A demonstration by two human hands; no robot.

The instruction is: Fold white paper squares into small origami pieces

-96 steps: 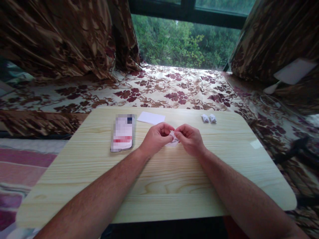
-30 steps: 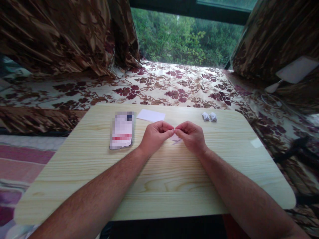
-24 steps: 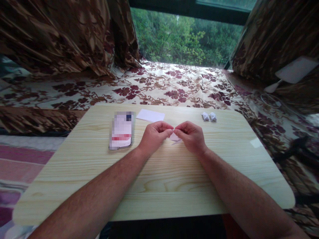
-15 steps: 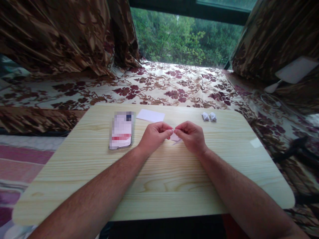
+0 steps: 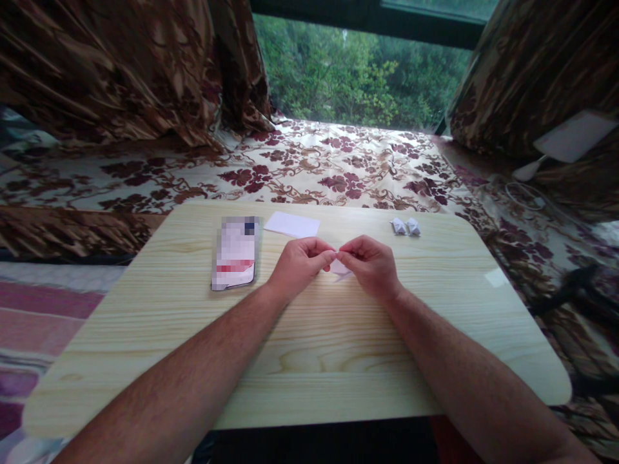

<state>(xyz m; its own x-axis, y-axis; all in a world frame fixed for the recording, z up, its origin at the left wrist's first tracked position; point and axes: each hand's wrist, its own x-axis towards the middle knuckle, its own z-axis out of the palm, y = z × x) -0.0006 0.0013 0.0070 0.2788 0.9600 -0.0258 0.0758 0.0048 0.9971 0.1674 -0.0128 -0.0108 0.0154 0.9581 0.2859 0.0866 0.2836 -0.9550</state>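
The left hand (image 5: 300,264) and right hand (image 5: 370,264) have closed in, and for the last second have barely moved. Their fingertips are clamped on the small white paper (image 5: 340,269), pressing a fold, just above the table (image 5: 338,361), centre toward the far edge. A phone (image 5: 235,252) and a white slip (image 5: 292,225) lie further left. Two folded pieces (image 5: 405,226) lie near the far right corner.

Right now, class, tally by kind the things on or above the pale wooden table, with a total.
Small folded white paper shapes: 2
Flat white paper sheet: 1
White paper piece pinched between left hand and right hand: 1
Flat rectangular phone: 1
Total: 5
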